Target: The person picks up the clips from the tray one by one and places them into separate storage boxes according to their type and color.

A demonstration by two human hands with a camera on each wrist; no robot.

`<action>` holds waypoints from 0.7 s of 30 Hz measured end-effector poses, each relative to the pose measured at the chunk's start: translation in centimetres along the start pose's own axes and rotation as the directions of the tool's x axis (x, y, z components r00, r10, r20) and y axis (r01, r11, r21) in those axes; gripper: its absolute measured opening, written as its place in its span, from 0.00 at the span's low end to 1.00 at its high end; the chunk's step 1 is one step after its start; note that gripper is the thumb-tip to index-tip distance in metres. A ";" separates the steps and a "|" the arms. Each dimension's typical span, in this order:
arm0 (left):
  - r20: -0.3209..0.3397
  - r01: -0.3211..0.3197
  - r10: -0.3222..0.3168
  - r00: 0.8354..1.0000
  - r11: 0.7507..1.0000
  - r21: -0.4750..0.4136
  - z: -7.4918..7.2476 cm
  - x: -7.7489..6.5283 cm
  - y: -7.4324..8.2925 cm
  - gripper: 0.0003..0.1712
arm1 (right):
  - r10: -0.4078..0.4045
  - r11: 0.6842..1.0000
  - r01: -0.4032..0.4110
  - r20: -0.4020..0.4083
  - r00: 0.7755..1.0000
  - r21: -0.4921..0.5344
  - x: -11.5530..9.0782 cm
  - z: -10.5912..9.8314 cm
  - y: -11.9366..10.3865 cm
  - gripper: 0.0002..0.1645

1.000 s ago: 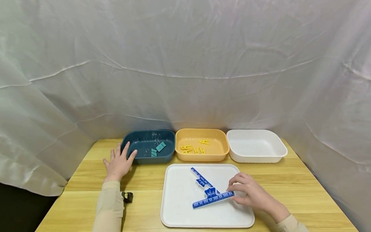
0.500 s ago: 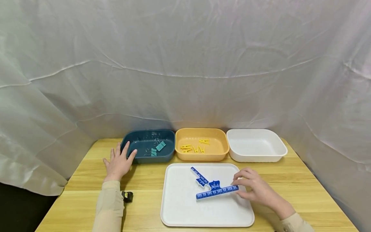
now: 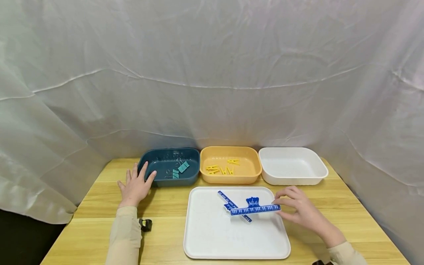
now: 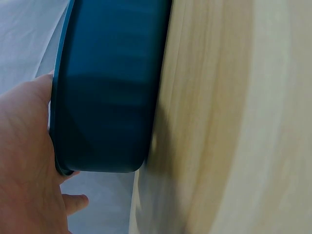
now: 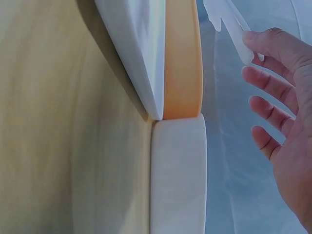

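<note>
My right hand [image 3: 299, 208] pinches one end of a blue music clip [image 3: 255, 209] printed with piano keys, between thumb and fingertips. In the right wrist view this clip's pale side [image 5: 236, 34] shows at the thumb tip, with the other fingers loosely bent. A second blue piano-key clip [image 3: 226, 196] lies slanted on the white tray [image 3: 212, 241], partly hidden below the held one. My left hand [image 3: 134, 189] rests at the left end of a dark teal bin [image 3: 179, 182], fingers spread over its rim. Inside that bin lie teal binder clips [image 3: 183, 167].
A yellow bin [image 3: 232, 179] with several yellow clothespins [image 3: 212, 168] stands in the middle of the back row. To its right is a white bin [image 3: 293, 181]. Behind them hangs a pale grey curtain [image 3: 212, 92]. All stand on a wooden table [image 3: 165, 228].
The right hand has raised the held music clip and moved it back and to the right, across the other clip. The left hand has stayed where it was.
</note>
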State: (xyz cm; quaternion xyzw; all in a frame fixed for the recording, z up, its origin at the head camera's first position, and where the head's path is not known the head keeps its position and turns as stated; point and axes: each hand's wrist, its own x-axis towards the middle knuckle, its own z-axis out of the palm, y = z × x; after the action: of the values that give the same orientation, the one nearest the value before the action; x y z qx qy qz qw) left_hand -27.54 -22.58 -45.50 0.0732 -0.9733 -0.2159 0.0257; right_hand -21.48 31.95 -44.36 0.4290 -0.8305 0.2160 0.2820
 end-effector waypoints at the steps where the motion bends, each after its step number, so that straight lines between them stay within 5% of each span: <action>1: 0.001 0.000 0.000 1.000 1.000 -0.001 0.0 0.0 0.0 0.48 | 0.004 1.000 -0.004 -0.006 1.000 0.003 0.0 -0.1 0.1 0.13; 4: 0.003 0.002 -0.002 1.000 1.000 -0.004 0.0 0.0 0.0 0.47 | 0.016 1.000 -0.016 -0.022 1.000 0.011 -0.1 -0.5 0.3 0.09; 16: -0.005 0.002 -0.002 1.000 1.000 -0.012 0.2 0.1 -0.2 0.45 | 0.107 0.994 -0.107 -0.044 0.993 -0.011 -0.5 -2.1 1.4 0.26; 21: -0.011 -0.002 0.002 1.000 1.000 -0.011 0.2 0.1 -0.2 0.45 | 0.105 0.994 -0.105 -0.086 0.991 0.011 -0.7 -2.7 2.0 0.24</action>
State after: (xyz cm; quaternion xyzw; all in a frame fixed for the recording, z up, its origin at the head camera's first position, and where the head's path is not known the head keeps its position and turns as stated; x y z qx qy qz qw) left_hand -27.67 -22.70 -45.81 0.0733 -0.9721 -0.2206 0.0316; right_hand -22.03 35.09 -43.06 0.3759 -0.8383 0.2514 0.3045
